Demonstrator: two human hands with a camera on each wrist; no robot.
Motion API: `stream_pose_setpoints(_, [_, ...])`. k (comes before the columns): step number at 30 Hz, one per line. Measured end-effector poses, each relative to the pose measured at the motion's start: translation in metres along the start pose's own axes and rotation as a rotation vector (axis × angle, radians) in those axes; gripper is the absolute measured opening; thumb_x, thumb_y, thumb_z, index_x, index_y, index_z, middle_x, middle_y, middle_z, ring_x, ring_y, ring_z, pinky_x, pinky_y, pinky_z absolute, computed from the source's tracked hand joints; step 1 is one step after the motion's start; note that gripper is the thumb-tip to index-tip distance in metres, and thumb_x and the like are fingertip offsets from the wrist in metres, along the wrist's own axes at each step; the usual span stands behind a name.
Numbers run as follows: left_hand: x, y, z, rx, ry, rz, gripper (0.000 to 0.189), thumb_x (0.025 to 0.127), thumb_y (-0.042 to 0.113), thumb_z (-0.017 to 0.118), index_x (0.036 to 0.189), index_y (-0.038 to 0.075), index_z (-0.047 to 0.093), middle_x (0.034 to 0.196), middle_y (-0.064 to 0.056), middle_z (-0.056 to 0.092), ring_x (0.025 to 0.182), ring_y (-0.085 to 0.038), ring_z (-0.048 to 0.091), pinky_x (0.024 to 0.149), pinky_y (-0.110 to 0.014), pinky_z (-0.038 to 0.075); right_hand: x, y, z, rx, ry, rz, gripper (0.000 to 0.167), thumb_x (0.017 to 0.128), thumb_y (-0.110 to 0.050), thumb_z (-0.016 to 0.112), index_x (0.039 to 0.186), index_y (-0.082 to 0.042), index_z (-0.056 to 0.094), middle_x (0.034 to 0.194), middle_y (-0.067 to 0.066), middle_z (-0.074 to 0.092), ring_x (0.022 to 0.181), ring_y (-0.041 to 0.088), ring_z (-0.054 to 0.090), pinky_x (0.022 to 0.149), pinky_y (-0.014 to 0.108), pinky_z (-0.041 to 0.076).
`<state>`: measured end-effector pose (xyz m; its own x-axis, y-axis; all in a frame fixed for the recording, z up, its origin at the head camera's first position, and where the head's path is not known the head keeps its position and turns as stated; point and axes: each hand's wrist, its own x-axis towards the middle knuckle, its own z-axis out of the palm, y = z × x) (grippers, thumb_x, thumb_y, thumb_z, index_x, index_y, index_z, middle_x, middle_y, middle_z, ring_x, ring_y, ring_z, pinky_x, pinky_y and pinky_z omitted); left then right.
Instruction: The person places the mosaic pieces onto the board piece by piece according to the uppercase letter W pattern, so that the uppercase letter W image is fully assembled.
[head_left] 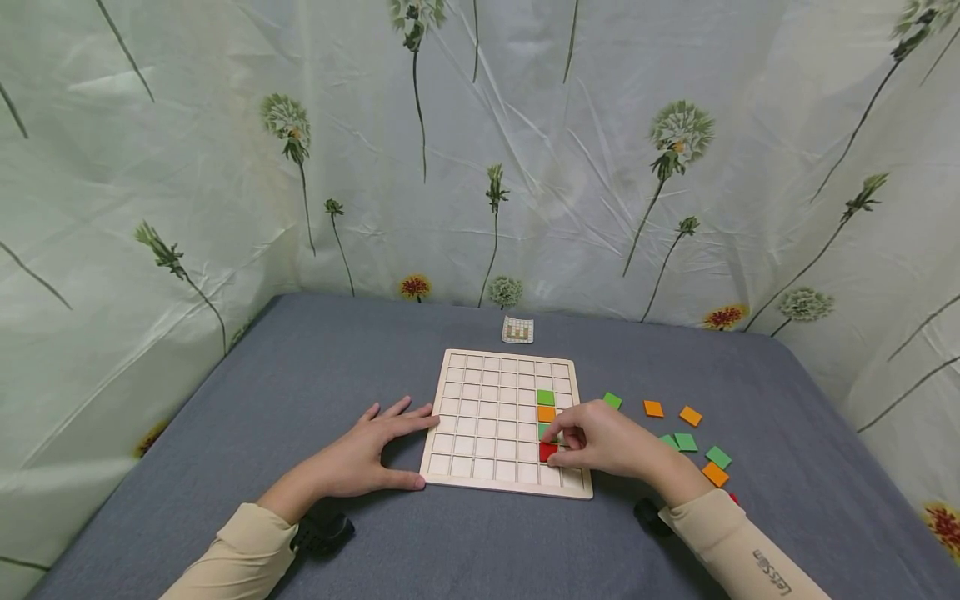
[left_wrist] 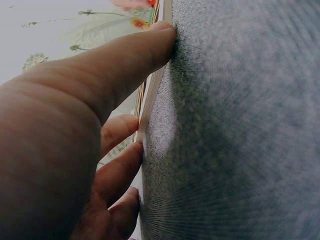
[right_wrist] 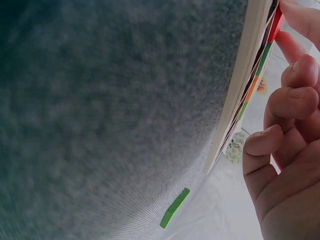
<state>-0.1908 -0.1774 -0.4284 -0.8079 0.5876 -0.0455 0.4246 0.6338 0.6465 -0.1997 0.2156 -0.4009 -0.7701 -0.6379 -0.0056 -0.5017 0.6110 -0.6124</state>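
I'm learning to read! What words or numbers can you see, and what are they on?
"LetsSlim", on the right sleeve; its last letters are blurred.
Small card beyond the board: any writing is too small to read.
I can read nothing else.

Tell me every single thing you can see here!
Curtain: 1, white, flowery, at back.
Table: 1, grey, below it.
Board: 1, pale, on table.
Card: 1, whitish, behind board.
Green tiles: 6, two on board, four to right.
Orange tiles: 4, one on board, three right.
Red tiles: 2 visible, one on board, one right.
Sleeves: 2, beige, front.
Wrist cameras: 2, black, beside sleeves.
Left fingers: one hand, at board's left edge.
Right fingers: one hand, pinching board's red tile.
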Motion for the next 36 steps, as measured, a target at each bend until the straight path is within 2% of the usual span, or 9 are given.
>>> stream_pose_setpoints(19, [0.0009, -0.0004, -0.0003, 0.002, -0.006, -0.002, 0.084, 0.087, 0.051, 0.088, 0.16, 0.024, 0.055, 0.173, -0.005, 0.041, 0.166, -0.045, 0.021, 0.126, -0.08, 0.005, 0.0011, 0.0005, -0.0022, -0.001, -0.021, 0.007, 0.011, 0.095, -0.021, 0.085, 0.105, -0.017, 0.082, 0.065, -0.013, 0.049, 0.056, -0.003, 0.039, 0.056, 0.017, 0.035])
stream_pose_setpoints(27, [0.001, 0.0002, -0.0004, 0.0, -0.01, -0.01, 0.085, 0.087, 0.051, 0.088, 0.16, 0.024, 0.054, 0.173, -0.004, 0.041, 0.166, -0.045, 0.02, 0.127, -0.079, 0.004, 0.0001, 0.0015, -0.0025, -0.034, -0.016, 0.0, 0.007, 0.095, -0.018, 0.083, 0.102, -0.019, 0.082, 0.066, -0.014, 0.049, 0.058, -0.003, 0.04, 0.057, 0.017, 0.036])
stream_pose_setpoints(36, [0.0009, -0.0024, 0.0015, -0.002, 0.01, 0.019, 0.084, 0.087, 0.051, 0.088, 0.159, 0.023, 0.055, 0.173, -0.004, 0.041, 0.166, -0.046, 0.021, 0.126, -0.08, 0.004, -0.0009, 0.0025, -0.003, -0.029, -0.014, -0.008, 0.009, 0.097, -0.022, 0.082, 0.106, -0.019, 0.083, 0.067, -0.013, 0.051, 0.057, -0.003, 0.039, 0.056, 0.018, 0.034])
